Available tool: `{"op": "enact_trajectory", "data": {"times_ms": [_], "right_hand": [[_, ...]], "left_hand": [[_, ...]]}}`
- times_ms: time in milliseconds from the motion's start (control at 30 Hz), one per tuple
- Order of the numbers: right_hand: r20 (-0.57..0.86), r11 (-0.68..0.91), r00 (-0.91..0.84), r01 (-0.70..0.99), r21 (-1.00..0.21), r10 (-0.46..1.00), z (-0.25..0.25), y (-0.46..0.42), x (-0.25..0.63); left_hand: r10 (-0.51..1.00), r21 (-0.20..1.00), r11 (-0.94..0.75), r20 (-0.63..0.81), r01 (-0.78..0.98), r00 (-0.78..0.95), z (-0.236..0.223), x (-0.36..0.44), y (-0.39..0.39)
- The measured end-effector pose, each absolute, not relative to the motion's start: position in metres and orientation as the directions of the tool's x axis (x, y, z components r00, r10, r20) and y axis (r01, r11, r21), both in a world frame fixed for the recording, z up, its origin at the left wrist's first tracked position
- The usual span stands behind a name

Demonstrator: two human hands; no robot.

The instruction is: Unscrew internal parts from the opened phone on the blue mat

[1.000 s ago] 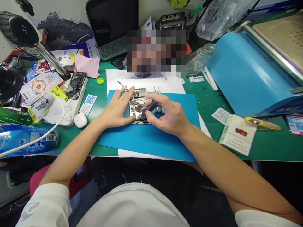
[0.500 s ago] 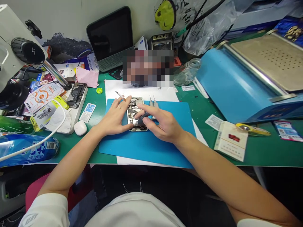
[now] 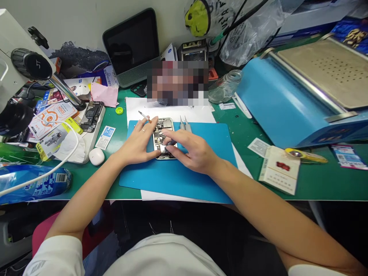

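Observation:
An opened smartphone [image 3: 166, 124] with its inner parts bare lies upright on the blue mat [image 3: 169, 180]. My left hand [image 3: 139, 143] braces the phone's left side with thumb and index finger. A cigarette [image 3: 144, 116] sticks out between fingers of this hand. Over the lower half of the phone, my right hand [image 3: 197, 151] closes thumb and fingers round a small dark-handled tool [image 3: 171, 142]. Its tip is too hidden to make out. Just beyond my right hand lie tweezers [image 3: 185, 124], partly covered by it.
A blue machine with a perforated plate [image 3: 276, 103] stands at right. Near it are a cigarette pack [image 3: 280, 170], a yellow cutter [image 3: 306, 155] and a glass jar [image 3: 225, 88]. At left are a microscope stand [image 3: 66, 90], a white earbud case [image 3: 96, 156] and a blue packet [image 3: 37, 179].
My right hand has shifted slightly and tilted the dark tool, so less of it shows. My left hand stays on the phone. The whole view has moved a little.

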State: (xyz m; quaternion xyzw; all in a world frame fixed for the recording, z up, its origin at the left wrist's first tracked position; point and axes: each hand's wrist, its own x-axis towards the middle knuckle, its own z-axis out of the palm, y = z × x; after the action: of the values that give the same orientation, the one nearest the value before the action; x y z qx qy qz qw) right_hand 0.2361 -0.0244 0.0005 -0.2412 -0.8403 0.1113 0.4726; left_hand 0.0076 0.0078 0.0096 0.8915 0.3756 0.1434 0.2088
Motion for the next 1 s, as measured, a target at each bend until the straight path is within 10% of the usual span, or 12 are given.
{"op": "enact_trajectory", "data": {"times_ms": [1000], "right_hand": [[0.780,0.881,-0.410,0.234,-0.410,0.472,0.0039,-0.0222,0.2375]], "left_hand": [[0.718,0.496,-0.637,0.102,0.590,0.689,0.0091,0.0070,0.0081]]}}
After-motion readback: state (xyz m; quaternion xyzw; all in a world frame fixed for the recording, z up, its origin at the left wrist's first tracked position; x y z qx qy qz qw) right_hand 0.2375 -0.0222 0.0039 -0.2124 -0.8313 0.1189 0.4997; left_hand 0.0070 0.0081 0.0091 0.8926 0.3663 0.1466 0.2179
